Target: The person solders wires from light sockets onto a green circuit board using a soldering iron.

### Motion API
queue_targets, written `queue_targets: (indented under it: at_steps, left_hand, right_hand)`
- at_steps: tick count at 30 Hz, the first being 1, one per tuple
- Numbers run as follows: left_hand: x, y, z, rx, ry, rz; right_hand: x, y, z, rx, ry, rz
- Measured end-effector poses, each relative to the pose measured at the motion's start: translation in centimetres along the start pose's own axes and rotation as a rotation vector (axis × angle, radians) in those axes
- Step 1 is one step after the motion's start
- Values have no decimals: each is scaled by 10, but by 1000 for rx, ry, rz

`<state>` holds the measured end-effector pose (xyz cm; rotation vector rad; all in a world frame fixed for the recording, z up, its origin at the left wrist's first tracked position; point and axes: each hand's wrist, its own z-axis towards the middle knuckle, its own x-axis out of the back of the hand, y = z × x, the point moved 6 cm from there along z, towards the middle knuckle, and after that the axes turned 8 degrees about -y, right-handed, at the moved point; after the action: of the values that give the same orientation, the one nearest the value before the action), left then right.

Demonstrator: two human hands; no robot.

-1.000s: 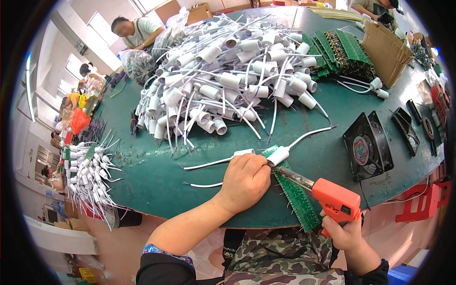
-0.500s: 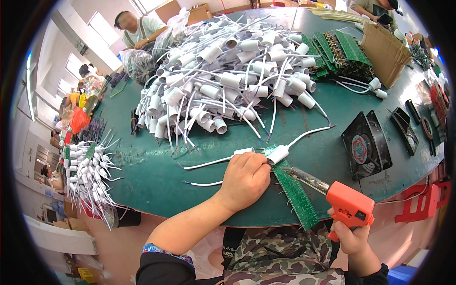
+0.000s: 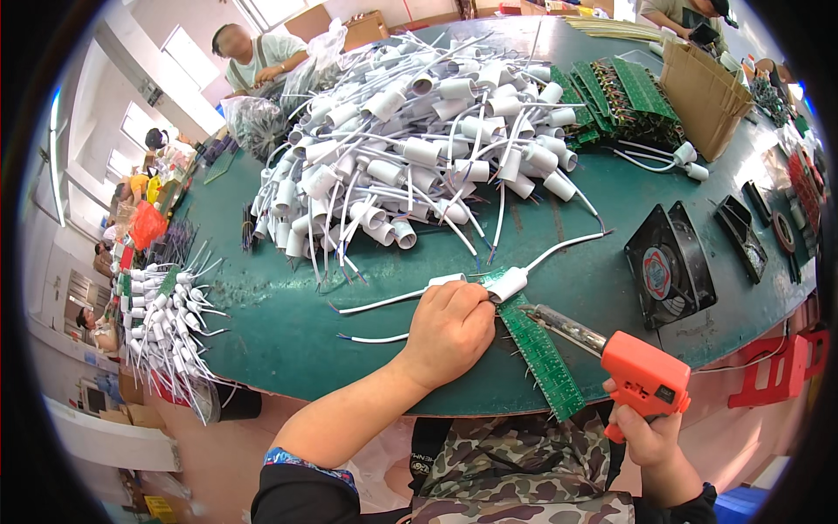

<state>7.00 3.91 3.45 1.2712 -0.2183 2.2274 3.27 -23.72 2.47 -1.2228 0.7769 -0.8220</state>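
My right hand (image 3: 648,434) is wrapped round the handle of a red soldering gun (image 3: 644,374). The gun's metal tip reaches up and left, close to a narrow green circuit board strip (image 3: 543,356) that slants across the table's near edge. At the strip's far end lies a white lamp socket (image 3: 506,285), its white cable (image 3: 559,249) running off to the right. My left hand (image 3: 452,330) is closed beside the strip; its fingertips and whatever they grip are hidden. Another white socket (image 3: 447,279) shows behind its knuckles, and a second white cable (image 3: 377,338) runs under the hand.
A large heap of white sockets (image 3: 384,166) covers the table's middle. Green boards (image 3: 646,92) and a cardboard box (image 3: 705,100) stand far right; a black fan (image 3: 670,266) sits nearer. More sockets (image 3: 166,319) lie at the left edge. Another person (image 3: 262,61) sits across the table.
Both hands, the soldering gun and the strip keep nearly the same places relative to each other. The whole view has shifted very slightly.
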Motion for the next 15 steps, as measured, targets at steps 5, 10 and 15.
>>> queue_targets:
  at_steps: [5,10,15]
  left_hand:
    - [0,0,0,1,-4,7]
    - [0,2,1,-4,-17,13]
    - [2,4,-1,-1,-38,-12]
  right_hand:
    - [-1,0,0,-21,4,18]
    - [1,2,-1,-33,-1,7]
    - [4,4,-2,-20,-3,-3]
